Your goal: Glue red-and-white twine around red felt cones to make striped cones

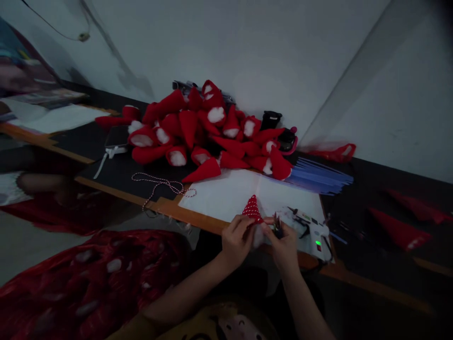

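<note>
Near the table's front edge, a small red cone (252,208) wound with red-and-white cord points upward between my hands. My left hand (238,240) pinches its lower left side. My right hand (284,243) is closed at its lower right and also holds a small dark tool (278,226), perhaps scissors or snips. White stuffing (258,237) shows under the cone. Both hands are over the front edge of a white sheet (215,198). To their right lies a glue gun (300,216) beside a white power strip (319,238) with a green light.
Stuffed red cones (187,127) are heaped behind the sheet, with blue sticks (318,177) to their right. A loose cord (166,183) and a phone (117,137) lie left. A red bag (116,283) stands below; another person's arm (46,182) is at far left.
</note>
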Tool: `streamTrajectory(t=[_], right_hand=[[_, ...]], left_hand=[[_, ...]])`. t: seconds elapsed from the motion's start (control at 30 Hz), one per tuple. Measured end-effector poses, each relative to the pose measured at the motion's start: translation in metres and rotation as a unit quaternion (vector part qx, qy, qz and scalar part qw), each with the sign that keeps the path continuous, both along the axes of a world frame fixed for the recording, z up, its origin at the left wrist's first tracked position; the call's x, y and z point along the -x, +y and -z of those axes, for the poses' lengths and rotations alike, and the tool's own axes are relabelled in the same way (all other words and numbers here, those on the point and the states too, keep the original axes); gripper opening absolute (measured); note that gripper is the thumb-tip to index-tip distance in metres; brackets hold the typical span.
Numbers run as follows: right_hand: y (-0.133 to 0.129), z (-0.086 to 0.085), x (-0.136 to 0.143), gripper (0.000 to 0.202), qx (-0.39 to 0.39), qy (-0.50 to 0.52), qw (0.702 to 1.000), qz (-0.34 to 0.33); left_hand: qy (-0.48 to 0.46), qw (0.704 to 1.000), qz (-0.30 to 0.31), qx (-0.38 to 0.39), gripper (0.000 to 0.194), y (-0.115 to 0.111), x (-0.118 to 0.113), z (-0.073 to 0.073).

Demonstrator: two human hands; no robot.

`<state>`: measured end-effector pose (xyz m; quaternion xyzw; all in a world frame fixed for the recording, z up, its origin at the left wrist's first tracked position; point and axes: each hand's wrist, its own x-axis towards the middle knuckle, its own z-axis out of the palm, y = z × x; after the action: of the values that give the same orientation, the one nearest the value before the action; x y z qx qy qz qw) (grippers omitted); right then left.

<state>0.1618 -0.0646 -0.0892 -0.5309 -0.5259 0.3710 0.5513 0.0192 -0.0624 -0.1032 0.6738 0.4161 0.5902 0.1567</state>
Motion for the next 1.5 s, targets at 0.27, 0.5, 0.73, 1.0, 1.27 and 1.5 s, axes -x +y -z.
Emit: streamTrajectory(t=[0.27, 0.5, 0.73, 1.0, 1.27, 1.5], right_hand=[[0.003, -0.016, 0.005, 0.008, -0.082, -0.067, 0.994, -0.011], [0.004, -0.004, -0.001, 0.021, 0.007, -0.077, 0.997, -0.004], [-0.005, -0.009, 0.018, 0.040, 0.013, -0.063, 0.998, 0.002], [-0.002, 0.009, 0.030, 0.031, -0.077, -0.235, 0.962, 0.116], [-0.012, 0.005, 0.023, 0.028, -0.070, -0.117, 0.991, -0.014], [-0.016, 0.001, 0.028, 0.030, -0.060, -0.100, 0.993, -0.024]], left_hand=[[-0.043, 0.996, 0.080, 0.020, 0.034, -0.011, 0.008, 0.001], [-0.241, 0.941, 0.019, 0.235, 0.010, -0.010, 0.015, -0.003], [-0.250, 0.944, 0.011, 0.216, 0.010, -0.012, 0.011, -0.001], [-0.202, 0.969, 0.021, 0.143, 0.010, -0.017, 0.007, 0.008], [-0.103, 0.988, -0.022, 0.110, 0.013, -0.016, 0.016, 0.017], [-0.032, 0.996, -0.019, 0.084, 0.021, -0.018, 0.021, 0.018]])
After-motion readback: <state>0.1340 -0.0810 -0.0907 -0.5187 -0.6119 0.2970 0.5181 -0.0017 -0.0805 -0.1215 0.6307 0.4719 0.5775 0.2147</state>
